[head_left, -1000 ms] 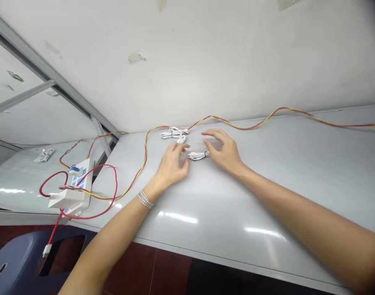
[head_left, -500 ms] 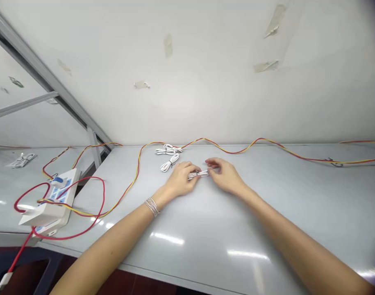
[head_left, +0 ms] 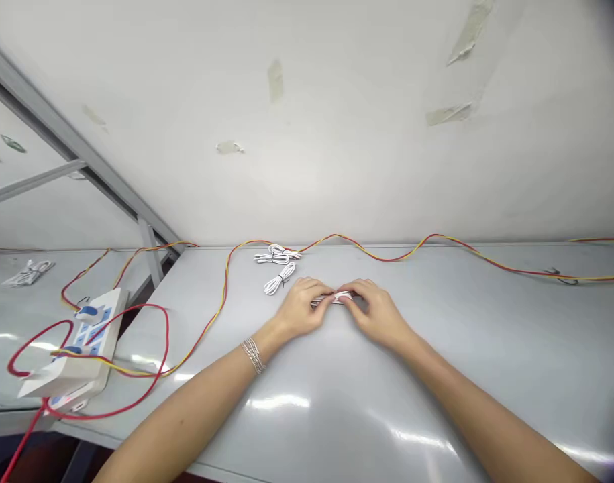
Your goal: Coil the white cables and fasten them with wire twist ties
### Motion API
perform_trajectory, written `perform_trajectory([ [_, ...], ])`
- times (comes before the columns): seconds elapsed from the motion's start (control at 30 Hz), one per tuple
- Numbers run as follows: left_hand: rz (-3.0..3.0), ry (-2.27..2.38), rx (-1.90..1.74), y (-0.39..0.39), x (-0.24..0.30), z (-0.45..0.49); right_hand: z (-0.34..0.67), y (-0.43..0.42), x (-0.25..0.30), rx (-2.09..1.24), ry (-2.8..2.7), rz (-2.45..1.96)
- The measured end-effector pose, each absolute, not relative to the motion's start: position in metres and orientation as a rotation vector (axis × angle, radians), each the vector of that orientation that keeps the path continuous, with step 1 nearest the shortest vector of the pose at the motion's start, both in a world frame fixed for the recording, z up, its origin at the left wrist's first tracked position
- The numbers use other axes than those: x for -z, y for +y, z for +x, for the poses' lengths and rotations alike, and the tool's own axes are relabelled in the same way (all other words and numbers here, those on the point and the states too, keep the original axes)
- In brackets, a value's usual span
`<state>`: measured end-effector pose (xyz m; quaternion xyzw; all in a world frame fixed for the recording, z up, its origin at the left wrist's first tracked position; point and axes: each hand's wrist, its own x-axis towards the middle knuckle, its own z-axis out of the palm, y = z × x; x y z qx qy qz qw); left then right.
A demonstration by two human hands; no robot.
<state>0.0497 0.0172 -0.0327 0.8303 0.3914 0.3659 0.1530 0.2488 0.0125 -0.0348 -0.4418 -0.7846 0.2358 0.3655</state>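
A small coiled white cable bundle (head_left: 335, 299) lies on the grey table (head_left: 437, 376), held at both ends. My left hand (head_left: 302, 310), with a silver bracelet on its wrist, pinches the bundle's left end. My right hand (head_left: 378, 312) grips the right end, fingers curled over it. Most of the bundle is hidden between my fingers. Two more coiled white cables (head_left: 279, 278) (head_left: 275, 255) lie just beyond my left hand, near the wall.
A twisted red-and-yellow wire (head_left: 387, 253) runs along the table's back edge and down to a white power strip (head_left: 72, 349) at the left, with a red cable (head_left: 150, 349) looped round it. Another white cable bundle (head_left: 27, 272) lies on the neighbouring table.
Both hands have closed in on the white cable bundle and now grip its ends; a second ago they hovered open above it. The camera has tilted upward.
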Motion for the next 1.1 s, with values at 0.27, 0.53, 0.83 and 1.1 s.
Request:
perform_trajectory([
  [0.27, 2.278, 1.163, -1.041, 0.015, 0.026, 0.051, 0.248, 0.012, 0.033, -0.644, -1.97, -1.148],
  [0.53, 2.223, 1.168, -1.031, 0.013, 0.023, 0.053, 0.248, 0.007, 0.027, -0.678, -1.92, -1.177],
  [0.83, 2.215, 1.164, -1.065, 0.014, 0.027, 0.051, 0.247, 0.007, 0.027, -0.68, -1.926, -1.185],
  [1.1, 2.179, 1.228, -1.096, 0.019, 0.025, 0.044, 0.242, 0.013, 0.027, -0.693, -1.95, -1.207],
])
